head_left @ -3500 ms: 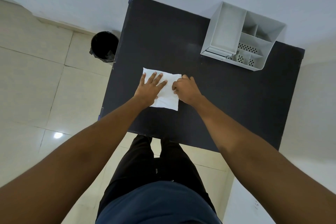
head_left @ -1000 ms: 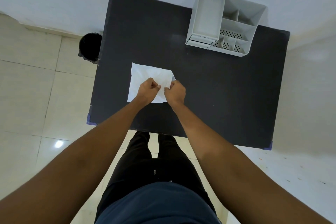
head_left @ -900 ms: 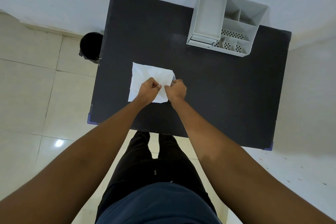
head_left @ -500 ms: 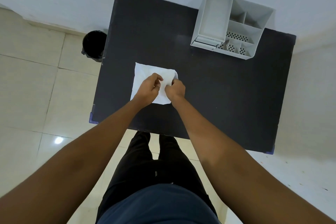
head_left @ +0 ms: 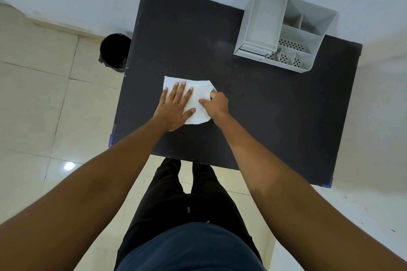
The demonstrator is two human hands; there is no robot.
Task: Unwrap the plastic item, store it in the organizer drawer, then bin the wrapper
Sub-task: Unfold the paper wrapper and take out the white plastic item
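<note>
left hand (head_left: pixel 176 106) lies flat, fingers spread, on the white wrapper (head_left: pixel 199 92) on the table (head_left: pixel 264 116); right hand (head_left: pixel 215 104) pinches its right edge.

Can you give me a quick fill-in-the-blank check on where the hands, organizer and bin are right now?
1. The left hand lies ____ on the white wrapper, fingers spread.
2. The right hand grips the wrapper's ____ edge.
3. The grey organizer stands at the table's far ____ corner.
4. The black bin stands on the ____, left of the table.

Missing words: flat; right; right; floor
</note>
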